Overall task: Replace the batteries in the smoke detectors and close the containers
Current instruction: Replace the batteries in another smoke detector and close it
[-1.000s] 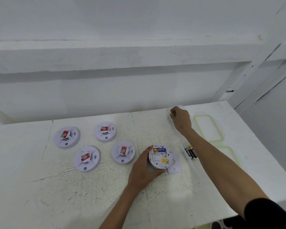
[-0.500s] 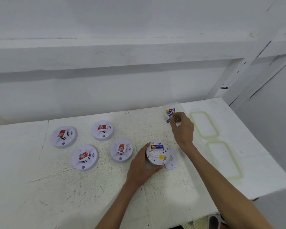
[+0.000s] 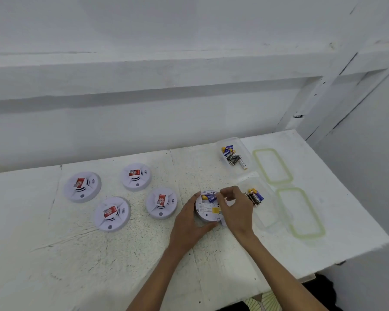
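Scuffed white table (image 3: 76,265), paint cracked and speckled, pushed against a plain white wall (image 3: 144,122) with a long ledge; white post at the far right corner. At 9 to 10 o'clock from the table's middle, four round smoke detectors (image 3: 82,186) (image 3: 112,213) (image 3: 136,176) (image 3: 161,203) of white plastic, domed, face up, each with a red sticker, none touching. Near the middle, a fifth detector (image 3: 206,212) lying face down, flat labelled back showing, small yellow tag on it. Round its 8 o'clock rim the left hand (image 3: 189,225), fingers curled, gripping. Over its 3 o'clock side the right hand (image 3: 236,209), thumb and fingertips pinched on a blue battery (image 3: 209,197) lying in the slot at 12 o'clock of the back. At 1 o'clock from there, the far box (image 3: 245,149), clear rectangular plastic, uncovered, holding a heap of batteries (image 3: 233,156) in blue, yellow and black. At 3 o'clock, just beside the right hand, the near box (image 3: 270,216), same clear plastic, uncovered, with black-and-yellow batteries (image 3: 254,197) at its far end. Farther right, flat on the table, the far lid (image 3: 272,166) and near lid (image 3: 301,213), clear, round-cornered, rimmed in pale green, one beside each box.
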`<state>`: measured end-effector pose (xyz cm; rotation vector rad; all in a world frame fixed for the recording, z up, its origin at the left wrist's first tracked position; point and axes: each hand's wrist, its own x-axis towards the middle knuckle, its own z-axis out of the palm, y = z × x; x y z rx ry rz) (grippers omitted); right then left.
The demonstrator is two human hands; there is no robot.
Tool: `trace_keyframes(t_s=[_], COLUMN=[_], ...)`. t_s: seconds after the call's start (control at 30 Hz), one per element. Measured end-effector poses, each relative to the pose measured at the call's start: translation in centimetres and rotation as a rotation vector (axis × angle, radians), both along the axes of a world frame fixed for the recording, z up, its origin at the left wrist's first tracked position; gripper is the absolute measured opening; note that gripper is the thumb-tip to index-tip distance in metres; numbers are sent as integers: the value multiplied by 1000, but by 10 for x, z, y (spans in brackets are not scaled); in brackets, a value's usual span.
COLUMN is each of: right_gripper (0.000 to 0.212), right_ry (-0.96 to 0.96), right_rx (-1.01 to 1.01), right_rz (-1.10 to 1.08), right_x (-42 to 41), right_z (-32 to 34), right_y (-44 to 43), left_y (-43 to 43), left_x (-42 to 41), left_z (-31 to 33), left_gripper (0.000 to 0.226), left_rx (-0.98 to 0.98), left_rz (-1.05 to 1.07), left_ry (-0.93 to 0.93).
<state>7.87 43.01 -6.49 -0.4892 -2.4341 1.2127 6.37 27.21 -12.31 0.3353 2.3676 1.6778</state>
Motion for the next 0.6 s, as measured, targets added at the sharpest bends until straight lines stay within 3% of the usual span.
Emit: trace_keyframes(t_s=[0.33,0.6], right_gripper=[5,11], right_ry=[-67,-113], right_rx=[80,323], right_rz=[5,89], right_x=[2,6], right_z=[-7,-5], right_y=[-7,-11], left_y=[1,0], left_x=[0,1], left_z=[-3,-1], left_gripper=[91,95], left_rx=[13,33], left_rz=[-5,12], left_ry=[7,13])
